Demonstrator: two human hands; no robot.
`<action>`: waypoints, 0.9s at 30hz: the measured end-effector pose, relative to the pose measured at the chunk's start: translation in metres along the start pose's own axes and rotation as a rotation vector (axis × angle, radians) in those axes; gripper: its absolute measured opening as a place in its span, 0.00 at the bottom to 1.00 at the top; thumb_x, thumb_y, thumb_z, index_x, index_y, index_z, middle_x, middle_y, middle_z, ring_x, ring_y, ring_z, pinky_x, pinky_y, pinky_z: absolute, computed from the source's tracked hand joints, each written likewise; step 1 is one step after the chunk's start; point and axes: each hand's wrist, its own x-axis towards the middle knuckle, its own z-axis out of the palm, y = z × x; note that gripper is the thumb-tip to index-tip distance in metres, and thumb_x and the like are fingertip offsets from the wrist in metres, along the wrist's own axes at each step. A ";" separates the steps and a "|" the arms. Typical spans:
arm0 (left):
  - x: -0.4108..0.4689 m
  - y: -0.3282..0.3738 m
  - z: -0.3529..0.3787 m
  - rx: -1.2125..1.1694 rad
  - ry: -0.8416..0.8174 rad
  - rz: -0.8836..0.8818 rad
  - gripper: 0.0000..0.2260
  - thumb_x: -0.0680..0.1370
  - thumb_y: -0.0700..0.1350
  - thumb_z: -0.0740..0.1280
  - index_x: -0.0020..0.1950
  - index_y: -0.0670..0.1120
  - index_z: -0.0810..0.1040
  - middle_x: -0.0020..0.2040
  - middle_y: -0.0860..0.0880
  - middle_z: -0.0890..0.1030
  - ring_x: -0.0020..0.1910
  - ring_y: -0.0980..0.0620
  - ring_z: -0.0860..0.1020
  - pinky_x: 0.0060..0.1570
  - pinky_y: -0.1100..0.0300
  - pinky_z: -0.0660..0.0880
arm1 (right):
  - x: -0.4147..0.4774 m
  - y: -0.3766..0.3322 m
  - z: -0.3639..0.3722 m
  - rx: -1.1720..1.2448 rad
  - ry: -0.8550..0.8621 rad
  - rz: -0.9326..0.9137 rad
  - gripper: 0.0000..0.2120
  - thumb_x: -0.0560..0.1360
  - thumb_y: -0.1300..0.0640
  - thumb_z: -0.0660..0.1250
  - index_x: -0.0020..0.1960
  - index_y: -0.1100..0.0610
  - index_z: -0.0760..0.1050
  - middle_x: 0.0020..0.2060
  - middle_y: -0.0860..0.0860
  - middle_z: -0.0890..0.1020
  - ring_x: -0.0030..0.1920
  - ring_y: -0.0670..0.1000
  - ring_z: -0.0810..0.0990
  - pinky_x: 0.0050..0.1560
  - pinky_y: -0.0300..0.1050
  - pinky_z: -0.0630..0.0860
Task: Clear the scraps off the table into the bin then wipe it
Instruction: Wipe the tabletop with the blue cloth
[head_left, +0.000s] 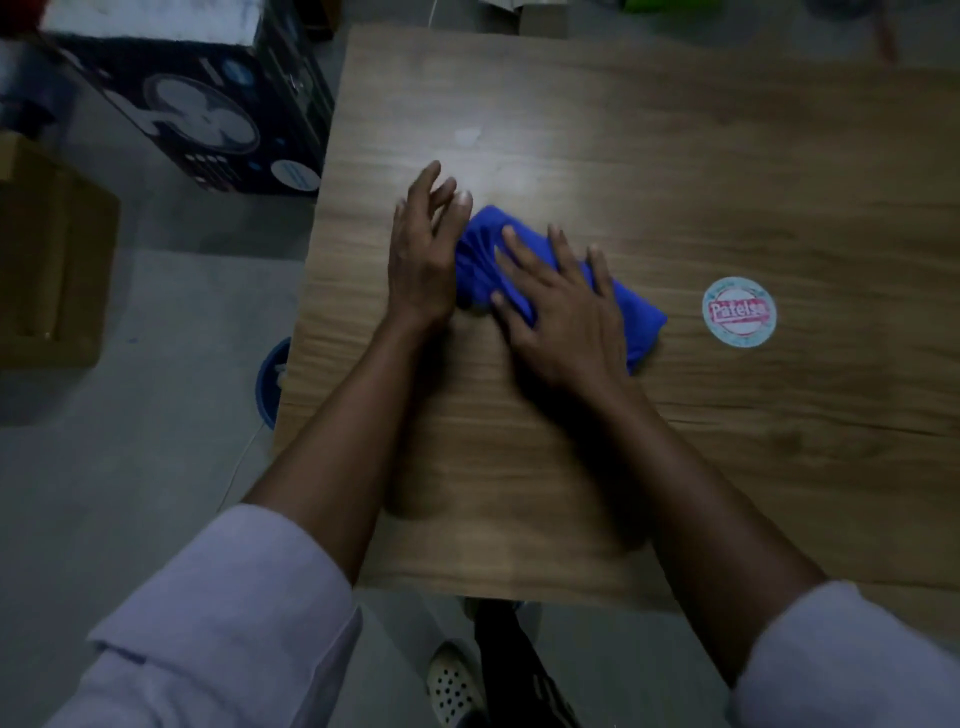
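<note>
Blue cloth (640, 318): bunched on counter (675, 156), long axis running far-left to near-right. Right hand (561, 312) is laid flat upon it, grip wide. Left hand (421, 254), fingers straight, is set at its left end.

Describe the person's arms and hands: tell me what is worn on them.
The left hand and right hand are bare: no gloves, rings or watch show. The left sleeve and right sleeve are pale lilac-white cloth, pushed up towards the elbows.
</note>
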 end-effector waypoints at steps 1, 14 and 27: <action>0.013 0.005 0.004 -0.004 0.003 -0.013 0.31 0.78 0.63 0.60 0.77 0.47 0.68 0.67 0.50 0.78 0.68 0.57 0.75 0.76 0.45 0.63 | 0.020 0.006 -0.002 -0.002 0.001 0.030 0.26 0.82 0.38 0.52 0.79 0.40 0.59 0.79 0.34 0.55 0.82 0.49 0.48 0.80 0.57 0.43; 0.062 -0.002 0.013 -0.054 0.088 0.053 0.27 0.83 0.52 0.62 0.79 0.41 0.65 0.76 0.44 0.71 0.74 0.55 0.70 0.73 0.57 0.68 | 0.104 0.005 -0.007 -0.057 0.042 0.143 0.28 0.83 0.40 0.50 0.82 0.45 0.54 0.81 0.42 0.54 0.82 0.55 0.46 0.79 0.60 0.41; 0.064 -0.010 0.017 0.058 0.090 0.068 0.27 0.81 0.56 0.63 0.78 0.45 0.67 0.74 0.48 0.74 0.71 0.57 0.73 0.71 0.55 0.72 | 0.129 0.074 -0.026 -0.018 0.069 0.164 0.27 0.82 0.41 0.54 0.80 0.46 0.59 0.80 0.41 0.58 0.81 0.55 0.50 0.79 0.60 0.49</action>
